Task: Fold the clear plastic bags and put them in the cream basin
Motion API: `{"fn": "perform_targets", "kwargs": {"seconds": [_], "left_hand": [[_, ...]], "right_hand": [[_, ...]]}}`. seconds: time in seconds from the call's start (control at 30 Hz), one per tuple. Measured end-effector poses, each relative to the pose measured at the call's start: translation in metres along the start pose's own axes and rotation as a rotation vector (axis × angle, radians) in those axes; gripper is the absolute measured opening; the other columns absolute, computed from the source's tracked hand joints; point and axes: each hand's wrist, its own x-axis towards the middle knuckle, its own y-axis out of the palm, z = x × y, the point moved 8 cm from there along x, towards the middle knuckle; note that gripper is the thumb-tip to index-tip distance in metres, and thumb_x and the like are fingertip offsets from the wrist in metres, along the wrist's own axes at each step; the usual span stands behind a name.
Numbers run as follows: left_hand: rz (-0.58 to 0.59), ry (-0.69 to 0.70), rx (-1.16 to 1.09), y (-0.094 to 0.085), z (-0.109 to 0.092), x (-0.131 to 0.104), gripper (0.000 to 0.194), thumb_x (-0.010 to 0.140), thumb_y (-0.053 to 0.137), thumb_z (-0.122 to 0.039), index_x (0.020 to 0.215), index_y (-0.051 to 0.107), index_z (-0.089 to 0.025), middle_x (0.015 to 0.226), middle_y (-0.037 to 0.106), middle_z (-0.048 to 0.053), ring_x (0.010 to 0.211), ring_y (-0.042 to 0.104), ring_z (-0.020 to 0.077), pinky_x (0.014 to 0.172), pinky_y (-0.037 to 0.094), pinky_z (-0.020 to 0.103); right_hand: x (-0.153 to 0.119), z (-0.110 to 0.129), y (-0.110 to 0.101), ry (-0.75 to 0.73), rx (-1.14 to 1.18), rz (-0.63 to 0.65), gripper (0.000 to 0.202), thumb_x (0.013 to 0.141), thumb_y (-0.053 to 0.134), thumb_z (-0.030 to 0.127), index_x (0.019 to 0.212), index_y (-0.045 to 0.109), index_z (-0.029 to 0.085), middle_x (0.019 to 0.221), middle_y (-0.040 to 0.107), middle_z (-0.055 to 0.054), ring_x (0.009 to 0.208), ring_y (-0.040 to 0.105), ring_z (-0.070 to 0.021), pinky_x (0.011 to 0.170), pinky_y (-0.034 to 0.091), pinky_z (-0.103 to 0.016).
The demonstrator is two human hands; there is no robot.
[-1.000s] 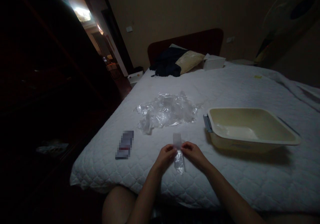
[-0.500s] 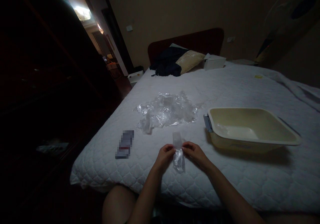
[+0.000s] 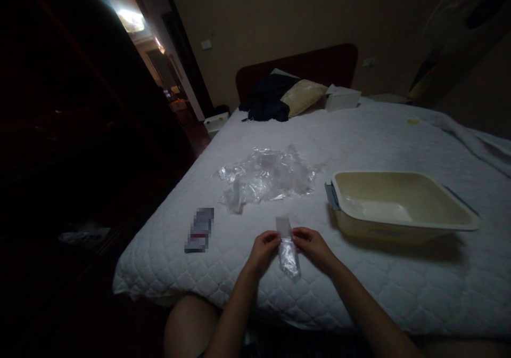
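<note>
Between my two hands is a small clear plastic bag (image 3: 289,260) with a pale flat rectangular piece (image 3: 283,226) at its upper end. My left hand (image 3: 265,249) pinches the left edge where the two meet. On the opposite edge, my right hand (image 3: 311,246) pinches with thumb and fingers. The lower part of the bag is crinkled and hangs toward me, tilted slightly right. Whether the pale piece sits inside the bag, I cannot tell. Just beyond my hands lies a spread heap of clear plastic bags (image 3: 267,177).
A cream plastic tub (image 3: 399,229) with grey side clips stands on the white quilted bed (image 3: 171,273) at right. A pixelated dark oblong item (image 3: 199,230) lies left. Dark clothes (image 3: 267,99), a beige bundle (image 3: 303,97) and a white box (image 3: 342,99) are near the headboard (image 3: 319,62).
The pale piece's top edge has come slightly nearer to me. The bag's lower end has swung a little to the right. Both hands keep their pinch in nearly the same place.
</note>
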Motion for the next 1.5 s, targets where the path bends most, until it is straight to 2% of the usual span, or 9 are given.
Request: {"fn": "perform_targets", "kwargs": {"seconds": [0.3, 0.47, 0.67, 0.87, 0.97, 1.1, 1.17, 1.33, 1.5], "left_hand": [[0.004, -0.029, 0.005, -0.003, 0.003, -0.001, 0.026, 0.051, 0.077, -0.024, 0.072, 0.067, -0.012, 0.065, 0.064, 0.004, 0.058, 0.056, 0.0121, 0.059, 0.039, 0.023], [0.036, -0.022, -0.015, -0.002, 0.003, -0.002, 0.019, 0.053, 0.073, -0.018, 0.07, 0.066, -0.012, 0.062, 0.062, 0.002, 0.057, 0.055, 0.0109, 0.058, 0.038, 0.022], [0.039, -0.055, -0.036, 0.004, -0.001, -0.005, 0.019, 0.05, 0.071, -0.015, 0.067, 0.064, -0.013, 0.058, 0.059, 0.001, 0.055, 0.053, 0.0107, 0.056, 0.037, 0.022], [0.022, -0.039, 0.012, 0.004, -0.009, -0.01, 0.021, 0.059, 0.068, -0.03, 0.069, 0.064, -0.012, 0.066, 0.059, 0.003, 0.06, 0.052, 0.0106, 0.056, 0.037, 0.021], [0.013, -0.054, 0.054, 0.002, -0.003, -0.009, 0.03, 0.053, 0.074, -0.026, 0.079, 0.062, -0.014, 0.063, 0.057, 0.0, 0.053, 0.049, 0.008, 0.052, 0.035, 0.02], [-0.001, -0.01, 0.043, -0.001, 0.002, -0.006, 0.042, 0.048, 0.077, -0.017, 0.086, 0.059, -0.017, 0.07, 0.058, -0.001, 0.056, 0.052, 0.0077, 0.055, 0.037, 0.019], [-0.012, 0.012, 0.047, -0.002, 0.002, -0.004, 0.042, 0.047, 0.077, -0.017, 0.086, 0.059, -0.017, 0.078, 0.058, 0.001, 0.061, 0.054, 0.0085, 0.058, 0.039, 0.02], [-0.022, 0.045, 0.054, -0.006, 0.002, -0.002, 0.045, 0.049, 0.077, -0.018, 0.09, 0.058, -0.018, 0.084, 0.056, 0.001, 0.065, 0.055, 0.0082, 0.062, 0.041, 0.021], [-0.021, -0.001, 0.063, -0.005, 0.0, -0.003, 0.046, 0.054, 0.076, -0.027, 0.095, 0.057, -0.02, 0.089, 0.057, 0.004, 0.067, 0.056, 0.0109, 0.06, 0.042, 0.023]], "right_hand": [[-0.004, 0.01, 0.003, -0.067, -0.113, 0.054, 0.023, 0.064, 0.064, 0.033, 0.077, 0.07, 0.016, 0.07, 0.066, -0.004, 0.064, 0.056, -0.0159, 0.06, 0.043, -0.028], [-0.004, 0.013, 0.0, -0.124, -0.178, 0.026, 0.014, 0.063, 0.061, 0.022, 0.072, 0.071, 0.017, 0.071, 0.065, -0.003, 0.071, 0.057, -0.0168, 0.068, 0.043, -0.029], [-0.002, 0.011, 0.001, -0.18, -0.219, 0.06, 0.017, 0.064, 0.055, 0.018, 0.071, 0.07, 0.018, 0.074, 0.062, -0.003, 0.07, 0.055, -0.0156, 0.061, 0.043, -0.026], [-0.002, 0.012, -0.001, -0.176, -0.267, 0.032, 0.015, 0.065, 0.055, 0.021, 0.07, 0.069, 0.018, 0.074, 0.063, -0.003, 0.071, 0.056, -0.016, 0.064, 0.043, -0.027], [-0.003, 0.012, -0.001, -0.113, -0.202, 0.021, 0.013, 0.063, 0.058, 0.023, 0.069, 0.068, 0.018, 0.069, 0.062, -0.001, 0.067, 0.056, -0.0153, 0.063, 0.044, -0.028], [-0.005, 0.007, 0.0, -0.002, -0.002, -0.01, 0.028, 0.065, 0.061, 0.032, 0.089, 0.064, 0.018, 0.077, 0.064, -0.003, 0.062, 0.056, -0.014, 0.06, 0.046, -0.029], [-0.004, 0.005, -0.001, 0.004, -0.02, -0.043, 0.038, 0.065, 0.062, 0.038, 0.098, 0.061, 0.018, 0.081, 0.065, -0.005, 0.063, 0.057, -0.0142, 0.058, 0.045, -0.028], [0.0, 0.005, 0.0, -0.066, -0.279, -0.037, 0.032, 0.063, 0.064, 0.042, 0.078, 0.065, 0.014, 0.067, 0.063, -0.003, 0.063, 0.056, -0.0159, 0.059, 0.043, -0.027], [0.0, 0.009, -0.011, -0.123, -0.254, -0.14, 0.029, 0.064, 0.063, 0.041, 0.074, 0.064, 0.014, 0.069, 0.064, -0.004, 0.065, 0.057, -0.0163, 0.061, 0.044, -0.027]]}}
